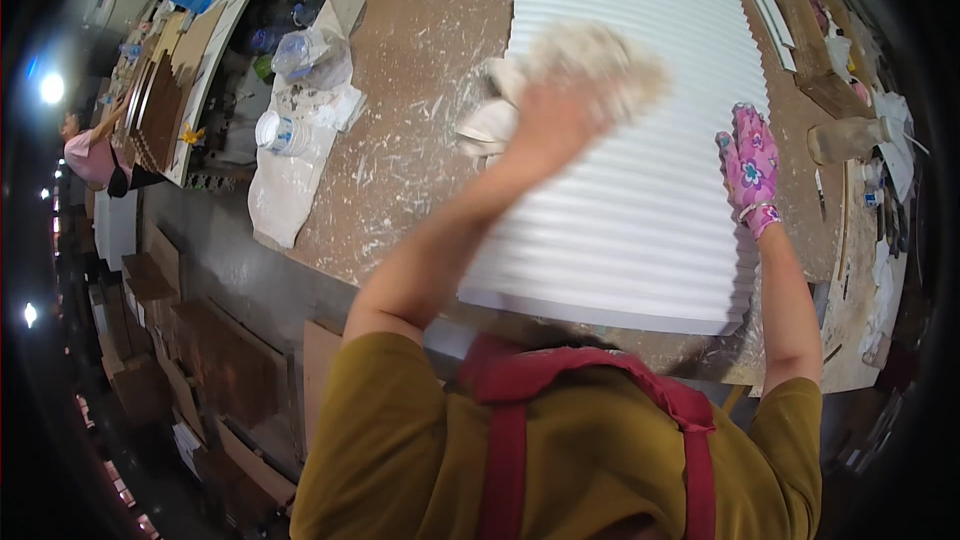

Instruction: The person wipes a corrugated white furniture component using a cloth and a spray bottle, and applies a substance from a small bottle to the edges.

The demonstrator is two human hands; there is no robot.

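A white panel with ridges running across it (620, 240) lies flat on the worktable. On its upper part my bare left hand (560, 120) holds a crumpled cream cloth (595, 50) against the ridges; hand and cloth are smeared by motion, and the fingertips are hidden. A pale, cloth-like fold (488, 127) sticks out beside that wrist, past the panel's left edge. At the panel's right edge rests my right hand (752, 168), in a pink flowered glove, its fingers stretched out and gripping nothing.
The brown worktable (400, 140) is spattered with white. To the left, a white tub (280, 132) and a clear plastic container (300, 55) stand on a stained sheet. A cloudy jar (848, 140) sits at right. A co-worker in pink (95, 155) stands far left.
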